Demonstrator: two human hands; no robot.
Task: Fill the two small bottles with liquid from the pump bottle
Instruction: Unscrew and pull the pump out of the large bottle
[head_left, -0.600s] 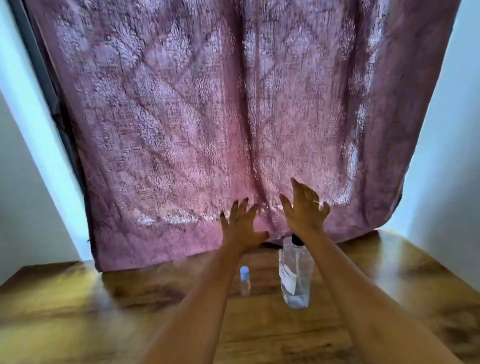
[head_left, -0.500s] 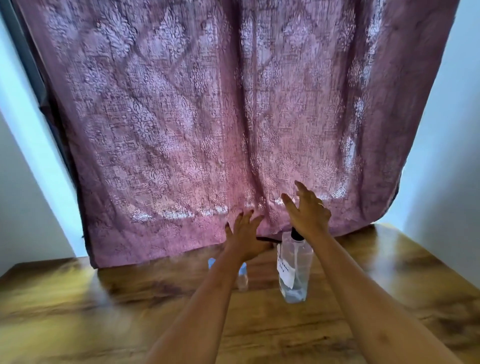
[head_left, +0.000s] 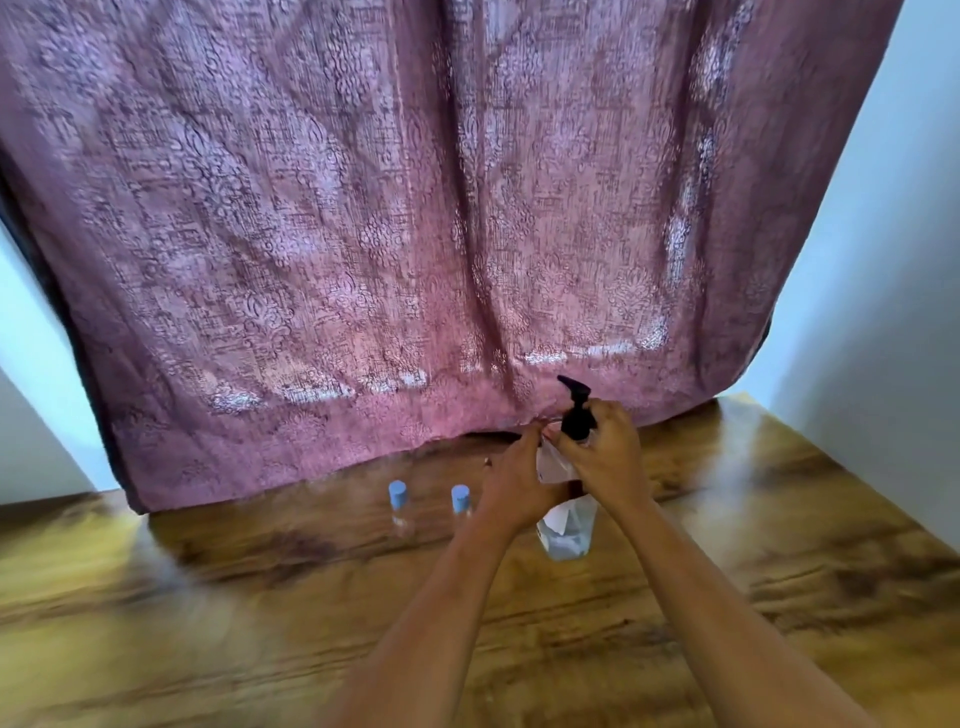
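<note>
Left small bottle (head_left: 398, 508) and right small bottle (head_left: 461, 502) side by side on table (head_left: 208, 623); pump bottle (head_left: 569, 535) just right of them; curtain (head_left: 415, 234) behind all.

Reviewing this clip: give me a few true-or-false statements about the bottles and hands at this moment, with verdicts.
1. The two small clear bottles both wear blue caps. True.
2. The left hand and the right hand both grip the clear pump bottle with black pump head. True.
3. The pump bottle lies on its side. False: it stands upright on the wooden table.
4. The small bottles stand to the right of the pump bottle. False: they stand to its left.
</note>
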